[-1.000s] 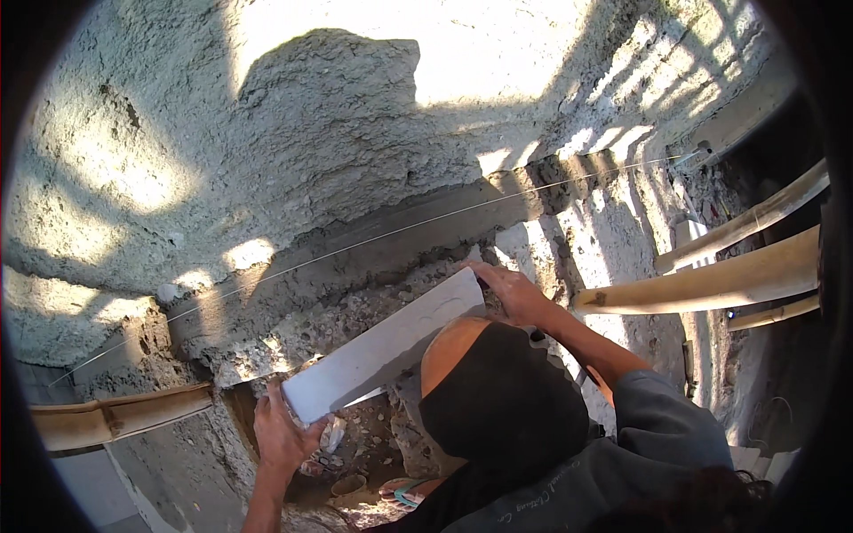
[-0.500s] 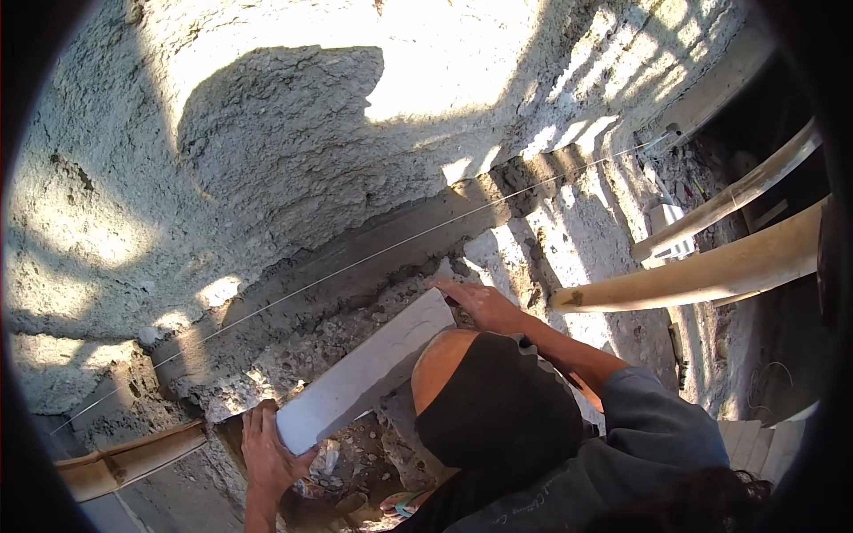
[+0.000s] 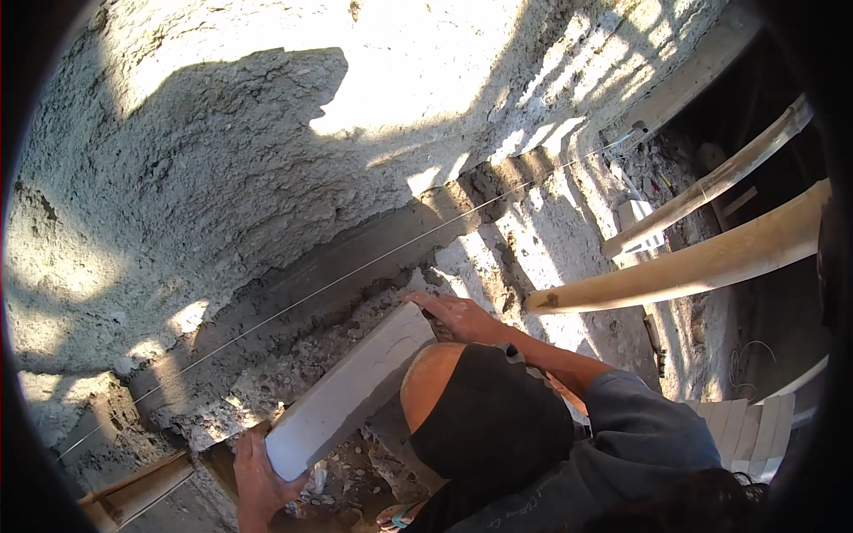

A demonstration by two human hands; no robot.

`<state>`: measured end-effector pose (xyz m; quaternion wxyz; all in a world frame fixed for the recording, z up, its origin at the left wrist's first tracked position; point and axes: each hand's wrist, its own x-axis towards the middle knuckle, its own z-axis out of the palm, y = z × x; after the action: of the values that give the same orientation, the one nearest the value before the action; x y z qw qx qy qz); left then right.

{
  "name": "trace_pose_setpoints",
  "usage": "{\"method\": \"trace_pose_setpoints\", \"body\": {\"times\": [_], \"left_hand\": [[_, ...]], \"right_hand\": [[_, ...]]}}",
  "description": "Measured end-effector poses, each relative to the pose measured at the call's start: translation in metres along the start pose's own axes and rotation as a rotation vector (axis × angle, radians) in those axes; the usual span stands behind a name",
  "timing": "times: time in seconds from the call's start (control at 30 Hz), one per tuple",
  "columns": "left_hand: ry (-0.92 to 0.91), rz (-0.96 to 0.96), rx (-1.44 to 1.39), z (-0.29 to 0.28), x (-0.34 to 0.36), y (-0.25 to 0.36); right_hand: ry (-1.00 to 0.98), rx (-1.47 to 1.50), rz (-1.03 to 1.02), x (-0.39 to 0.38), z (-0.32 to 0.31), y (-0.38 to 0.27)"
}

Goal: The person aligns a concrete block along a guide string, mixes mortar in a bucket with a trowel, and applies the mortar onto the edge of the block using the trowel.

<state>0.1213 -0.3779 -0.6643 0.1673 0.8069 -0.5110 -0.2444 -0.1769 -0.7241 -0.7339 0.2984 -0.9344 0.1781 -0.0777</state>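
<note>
Head view: bare left hand [image 3: 260, 484] and bare right hand [image 3: 455, 317] are clamping opposite ends of a long pale-grey rectangular block [image 3: 355, 386], which is slanting over rough grey rubble [image 3: 262, 382]; taut white string [image 3: 355, 273] is running alongside.

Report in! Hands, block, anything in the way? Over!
Wearer's hands: out of view. Co-worker: left hand, right hand hold pale block by ends. Bamboo pole: off to right.

Open room between block [image 3: 351, 384] and string [image 3: 355, 273], bamboo poles [image 3: 684, 258] blocking right
</note>
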Motion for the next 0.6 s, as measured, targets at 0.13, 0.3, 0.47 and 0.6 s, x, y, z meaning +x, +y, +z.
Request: {"method": "trace_pose_setpoints", "body": {"times": [0.13, 0.3, 0.47, 0.6], "left_hand": [[-0.026, -0.005, -0.09, 0.007, 0.0, -0.014], [-0.028, 0.002, -0.042, 0.001, 0.005, -0.005], [-0.006, 0.006, 0.098, -0.006, 0.01, -0.001], [-0.073, -0.011, 0.206, -0.016, 0.016, 0.01]], "right_hand": [[-0.048, -0.011, 0.025, 0.003, 0.0, -0.002], [-0.088, -0.003, 0.032, 0.003, -0.01, -0.01], [-0.259, 0.08, 0.154, 0.026, -0.047, -0.034], [-0.44, 0.085, 0.206, 0.049, -0.088, -0.068]]}}
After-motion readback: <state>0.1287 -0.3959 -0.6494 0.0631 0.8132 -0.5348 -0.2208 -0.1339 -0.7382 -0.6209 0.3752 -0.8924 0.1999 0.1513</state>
